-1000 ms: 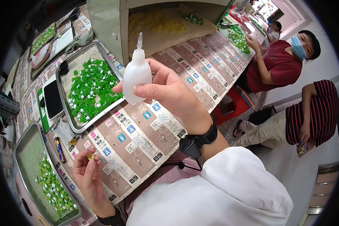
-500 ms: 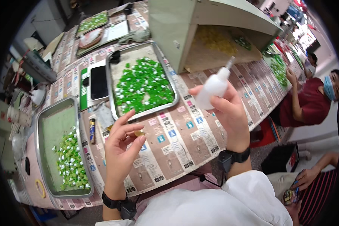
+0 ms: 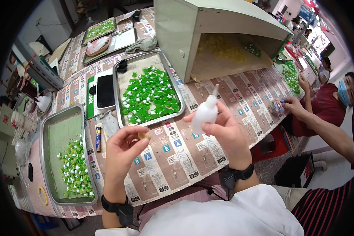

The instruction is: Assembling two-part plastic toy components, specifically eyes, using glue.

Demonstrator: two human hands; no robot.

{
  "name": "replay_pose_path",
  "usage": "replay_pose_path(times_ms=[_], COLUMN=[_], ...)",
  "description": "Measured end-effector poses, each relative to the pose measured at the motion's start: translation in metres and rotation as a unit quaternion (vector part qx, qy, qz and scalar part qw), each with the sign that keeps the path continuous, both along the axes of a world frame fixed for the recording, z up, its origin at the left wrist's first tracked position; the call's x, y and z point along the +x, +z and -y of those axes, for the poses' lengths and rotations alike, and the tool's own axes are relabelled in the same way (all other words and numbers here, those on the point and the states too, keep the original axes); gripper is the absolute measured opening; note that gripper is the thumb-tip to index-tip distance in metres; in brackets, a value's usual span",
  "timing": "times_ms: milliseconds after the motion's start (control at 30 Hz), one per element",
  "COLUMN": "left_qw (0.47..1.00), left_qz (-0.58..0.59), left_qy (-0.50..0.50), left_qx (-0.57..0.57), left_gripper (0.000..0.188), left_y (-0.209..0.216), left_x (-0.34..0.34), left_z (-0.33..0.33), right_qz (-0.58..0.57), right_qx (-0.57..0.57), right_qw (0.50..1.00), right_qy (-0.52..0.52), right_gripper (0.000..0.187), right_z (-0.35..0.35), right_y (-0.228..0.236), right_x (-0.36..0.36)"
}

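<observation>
My left hand (image 3: pixel 122 148) pinches a small yellowish piece (image 3: pixel 144 136) between thumb and fingertips. Wrapped around a white translucent squeeze bottle (image 3: pixel 204 115) with a narrow nozzle are the fingers of my right hand (image 3: pixel 234 135). The bottle is tilted, nozzle upward and slightly right, apart from the small piece. Beyond my left hand lies a metal tray (image 3: pixel 122 80) holding many green pieces (image 3: pixel 149 96), several with white bits on them. Left of that hand, a second metal tray (image 3: pixel 59 131) carries green and yellowish-green pieces (image 3: pixel 75 169) with white bits.
A pale box-like hood (image 3: pixel 175 41) with yellow pieces inside stands at the back. A phone (image 3: pixel 105 91), a blue tube (image 3: pixel 98 139) and a yellow ring (image 3: pixel 43 195) lie on the patterned tabletop (image 3: pixel 185 157). At right, another person's hand (image 3: pixel 295 108) reaches over the table edge.
My right hand has brought the bottle left and down. My left hand has drawn slightly down with the yellowish piece. The other person's hand has risen from below to the table's right edge.
</observation>
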State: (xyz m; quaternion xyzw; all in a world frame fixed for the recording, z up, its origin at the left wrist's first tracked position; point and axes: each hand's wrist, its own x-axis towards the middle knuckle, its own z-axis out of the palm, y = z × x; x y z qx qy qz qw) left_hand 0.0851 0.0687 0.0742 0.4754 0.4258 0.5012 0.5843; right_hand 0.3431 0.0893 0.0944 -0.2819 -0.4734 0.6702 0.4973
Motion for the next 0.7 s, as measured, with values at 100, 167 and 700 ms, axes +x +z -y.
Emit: replay_pose_path(times_ms=[100,167,700], left_qw=[0.998,0.995,0.989], left_qz=[0.019,0.049,0.103], left_qy=[0.019,0.035,0.079], left_qx=[-0.054,-0.085,-0.072], left_gripper=[0.025,0.025,0.031], left_y=[-0.009,-0.021,-0.025], left_x=[0.0,-0.002,0.004], left_z=[0.034,0.048,0.071], right_qz=[-0.004,-0.014,-0.108], right_qx=[-0.005,-0.028,-0.127], right_qw=[0.999,0.998,0.986], right_qy=[0.032,0.054,0.012], right_gripper=[0.043,0.039,0.043], right_z=[0.0,0.001,0.026], right_y=[-0.009,-0.011,-0.019], right_x=[-0.011,-0.016,-0.043])
